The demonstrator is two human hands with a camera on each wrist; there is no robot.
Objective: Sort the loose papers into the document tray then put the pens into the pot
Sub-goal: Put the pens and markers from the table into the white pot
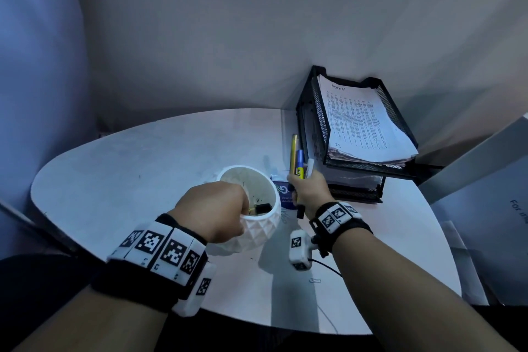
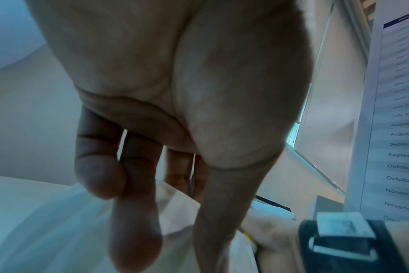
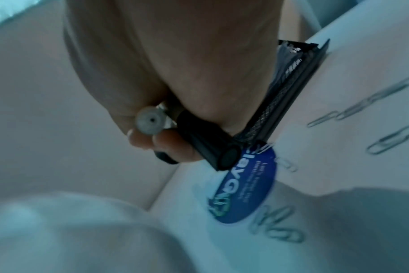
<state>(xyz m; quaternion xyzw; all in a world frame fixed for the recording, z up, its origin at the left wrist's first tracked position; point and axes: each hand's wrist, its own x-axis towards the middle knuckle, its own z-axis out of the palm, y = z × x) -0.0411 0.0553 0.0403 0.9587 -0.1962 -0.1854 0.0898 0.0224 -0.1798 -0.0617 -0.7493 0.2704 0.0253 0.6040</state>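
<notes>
A white faceted pot (image 1: pixel 257 233) stands on the table's middle. My left hand (image 1: pixel 220 208) holds its near-left rim, thumb on the outer wall, fingers (image 2: pixel 133 230) reaching over the opening. Inside lies a pen with a black end (image 1: pixel 261 208). Just right of the pot, my right hand (image 1: pixel 307 190) grips a bundle of pens (image 1: pixel 297 160): yellow, blue, white and black, tips upward. Their lower ends (image 3: pixel 213 147) poke out under the fist. The black mesh document tray (image 1: pixel 318 111) stands at the back right with a stack of printed papers (image 1: pixel 363 120) in its top tier.
A blue round sticker (image 3: pixel 245 184) and several paper clips (image 3: pixel 385 138) lie on the white table (image 1: pixel 143 168) between pot and tray. Another clip (image 1: pixel 314 280) lies near the front edge. A wall closes the back. A printed sheet (image 2: pixel 397 129) stands off to the right.
</notes>
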